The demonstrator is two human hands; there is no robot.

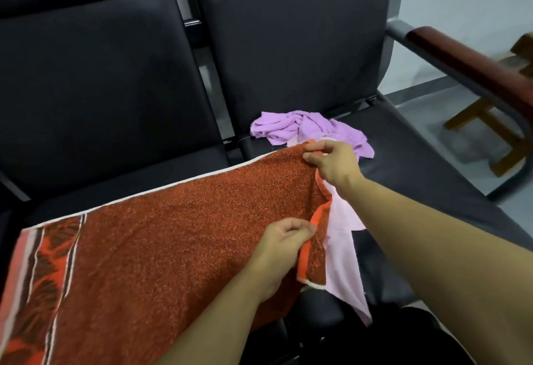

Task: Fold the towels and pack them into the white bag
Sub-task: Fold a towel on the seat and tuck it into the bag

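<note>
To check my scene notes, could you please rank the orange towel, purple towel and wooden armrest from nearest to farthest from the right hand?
1. Orange towel: pinched by the right hand.
2. Purple towel: crumpled just behind it.
3. Wooden armrest: far right.

The orange towel [173, 234] runs off the lower left edge. It hides most of the pale pink towel [341, 246] beside it. Beyond the orange towel, the wooden stool [496, 122] is blurred and cut by the right edge.
</note>
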